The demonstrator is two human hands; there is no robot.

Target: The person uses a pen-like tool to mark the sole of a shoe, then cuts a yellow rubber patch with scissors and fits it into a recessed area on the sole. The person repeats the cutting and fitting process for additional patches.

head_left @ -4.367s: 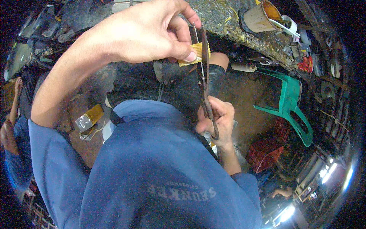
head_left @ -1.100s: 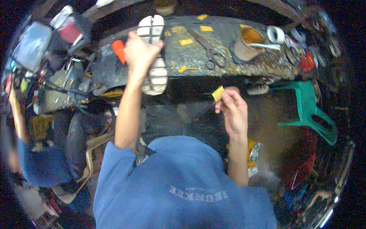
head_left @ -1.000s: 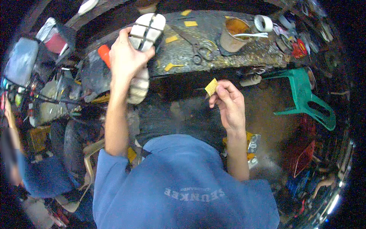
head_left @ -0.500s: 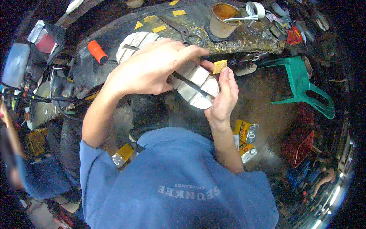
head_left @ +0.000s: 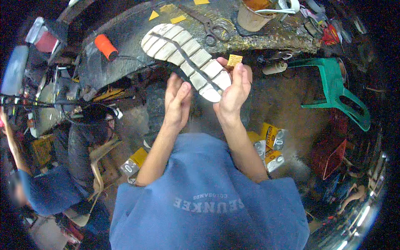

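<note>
My right hand (head_left: 233, 93) holds the heel end of a cream ribbed shoe sole (head_left: 183, 56) and pinches a small yellow patch (head_left: 234, 60) between thumb and fingers. The sole reaches up and left over the dark workbench (head_left: 125, 54). My left hand (head_left: 177, 102) is just below the sole with flat fingers held together, touching or nearly touching its underside and holding nothing.
On the bench lie scissors (head_left: 208, 23), an orange thread spool (head_left: 106, 46), yellow scraps (head_left: 178, 19) and a glue pot (head_left: 256, 12). A green plastic stool (head_left: 337, 89) stands to the right. Yellow packets (head_left: 268, 141) lie on the floor. Another person (head_left: 46, 191) sits at the lower left.
My left hand fetched the sole from the bench and brought it toward me. It has now let go and dropped below; my right hand grips the sole along with the yellow patch.
</note>
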